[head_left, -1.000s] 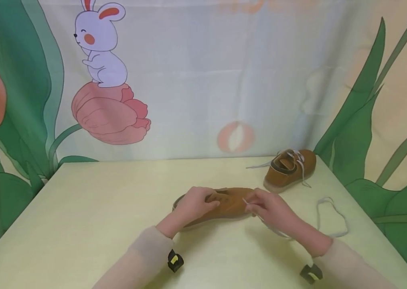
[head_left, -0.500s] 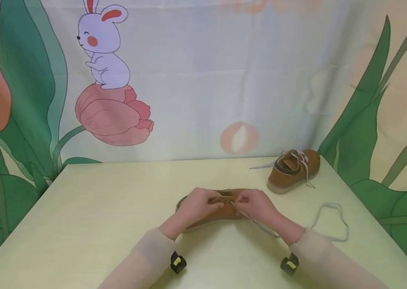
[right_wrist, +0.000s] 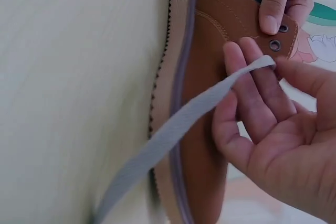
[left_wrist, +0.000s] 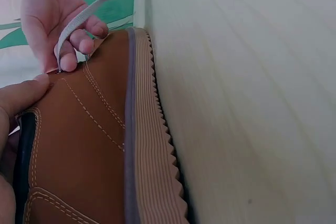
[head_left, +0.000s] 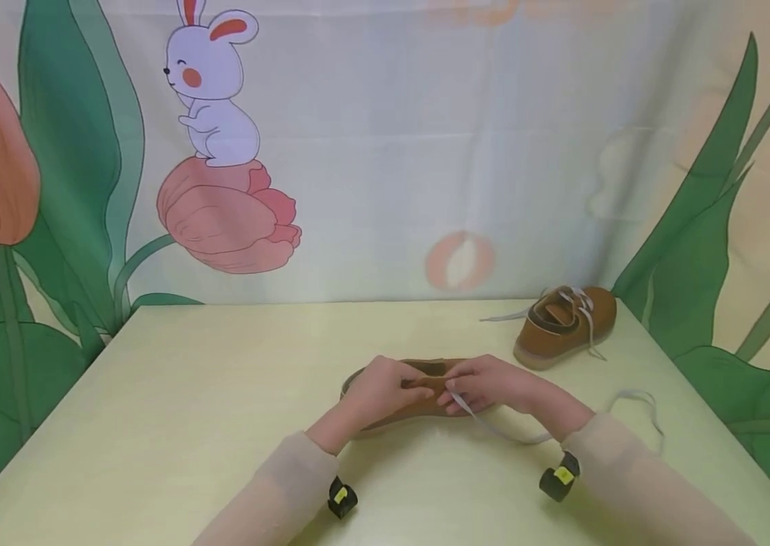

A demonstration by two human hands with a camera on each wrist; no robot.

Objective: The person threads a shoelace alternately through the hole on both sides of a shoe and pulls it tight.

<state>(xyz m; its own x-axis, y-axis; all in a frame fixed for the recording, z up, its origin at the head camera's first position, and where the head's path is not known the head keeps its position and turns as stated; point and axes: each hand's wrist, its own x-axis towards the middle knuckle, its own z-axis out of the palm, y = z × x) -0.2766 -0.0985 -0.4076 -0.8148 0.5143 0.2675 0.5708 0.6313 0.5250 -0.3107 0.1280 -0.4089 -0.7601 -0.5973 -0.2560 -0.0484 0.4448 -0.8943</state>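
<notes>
Pale tbl (head_left: pixel 221 394) has shoe (left_wrist: pixel 84 135) under L hand (head_left: pixel 379 394) gripping it, w/ R hand (head_left: pixel 495 381) pinching lace (right_wrist: pixel 173 129).

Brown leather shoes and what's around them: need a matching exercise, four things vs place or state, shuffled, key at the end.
Column one
1. Nearer brown leather shoe
2. Farther brown leather shoe
3. Flat grey fabric lace
4. White cartoon rabbit

Column two
A. By the far right corner of the pale yellow table
B. Trails from the person's bare right hand
C. Sits on a printed pink tulip
D. Held by the person's bare left hand

Pairs: 1-D, 2-A, 3-B, 4-C
</notes>
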